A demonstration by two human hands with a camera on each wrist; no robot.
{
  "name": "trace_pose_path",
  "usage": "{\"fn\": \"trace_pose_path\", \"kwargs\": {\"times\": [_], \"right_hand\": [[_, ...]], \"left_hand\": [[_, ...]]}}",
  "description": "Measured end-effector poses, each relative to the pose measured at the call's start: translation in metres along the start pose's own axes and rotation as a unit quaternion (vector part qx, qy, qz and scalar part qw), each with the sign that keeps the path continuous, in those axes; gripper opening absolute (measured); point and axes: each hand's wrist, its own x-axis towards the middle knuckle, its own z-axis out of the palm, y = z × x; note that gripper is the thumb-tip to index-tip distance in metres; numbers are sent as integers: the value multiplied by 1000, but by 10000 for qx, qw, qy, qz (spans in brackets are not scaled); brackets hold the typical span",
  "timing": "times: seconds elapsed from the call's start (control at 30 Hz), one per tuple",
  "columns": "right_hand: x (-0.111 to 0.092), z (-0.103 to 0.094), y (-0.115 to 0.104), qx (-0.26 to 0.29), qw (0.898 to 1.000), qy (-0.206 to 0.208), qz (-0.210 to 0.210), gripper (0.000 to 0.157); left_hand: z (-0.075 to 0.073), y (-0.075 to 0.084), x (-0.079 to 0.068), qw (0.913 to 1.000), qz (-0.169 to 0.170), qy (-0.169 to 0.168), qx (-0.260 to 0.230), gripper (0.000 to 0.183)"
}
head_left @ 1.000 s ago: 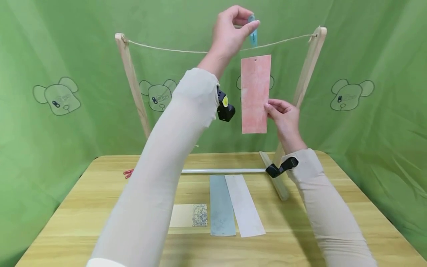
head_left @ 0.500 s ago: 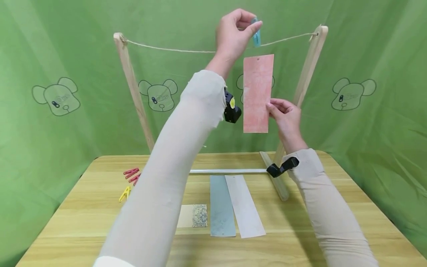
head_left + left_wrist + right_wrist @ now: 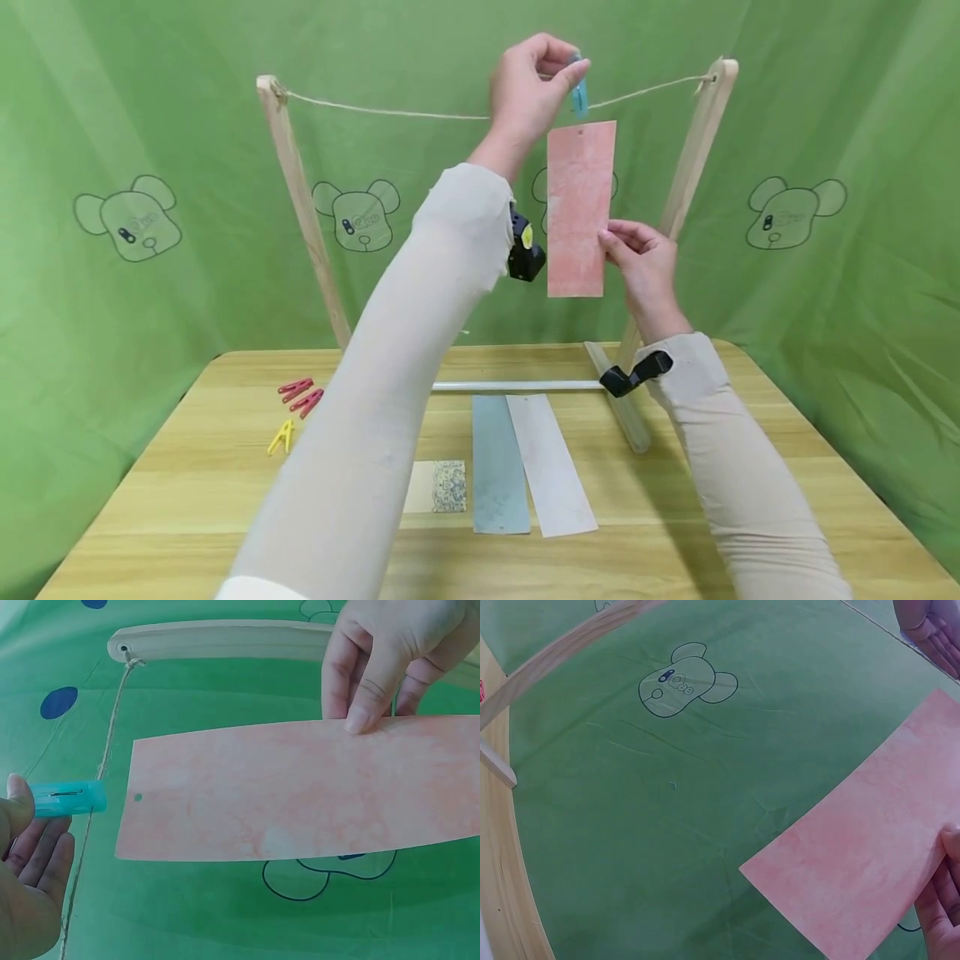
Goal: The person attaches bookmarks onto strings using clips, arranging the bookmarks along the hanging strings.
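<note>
A translucent blue plastic clothespin [image 3: 580, 97] is being pinched by the left hand [image 3: 528, 93]; below those fingers, a rectangular pink card [image 3: 577, 212] is being pinched by the right hand [image 3: 647, 262]; through that one-edge grip, it could be getting tilted.

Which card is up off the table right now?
The pink card, its edge pinched by the right hand; the blue-grey card, white card and patterned card all lie on the table.

On the worktop [image 3: 165, 525], clothespins [image 3: 306, 403] lie left of a card [image 3: 435, 486] and, before the crossbar [image 3: 517, 386], two overlapping strips [image 3: 498, 467]; a third strip [image 3: 576, 212] is positioned just below the cord [image 3: 375, 109].
</note>
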Motion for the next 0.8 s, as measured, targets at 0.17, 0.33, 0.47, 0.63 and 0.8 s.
{"fn": "trace_pose_path", "kwargs": {"times": [0.17, 0.33, 0.47, 0.63, 0.8], "right_hand": [[0, 0, 0, 40, 10000, -16, -49, 15], [1, 0, 1, 87, 9999, 2, -86, 13], [2, 1, 1, 5, 10000, 31, -79, 10], [3, 2, 0, -42, 9999, 83, -123, 10], [2, 0, 1, -90, 9998, 92, -164, 12]], "left_hand": [[5, 1, -2, 9995, 139, -188, 196, 20], [10, 0, -6, 9990, 107, -327, 272, 19], [11, 0, -7, 9979, 8, -410, 494, 19], [11, 2, -7, 9948, -72, -615, 804, 22], [10, 5, -7, 9905, -136, -994, 941, 29]]}}
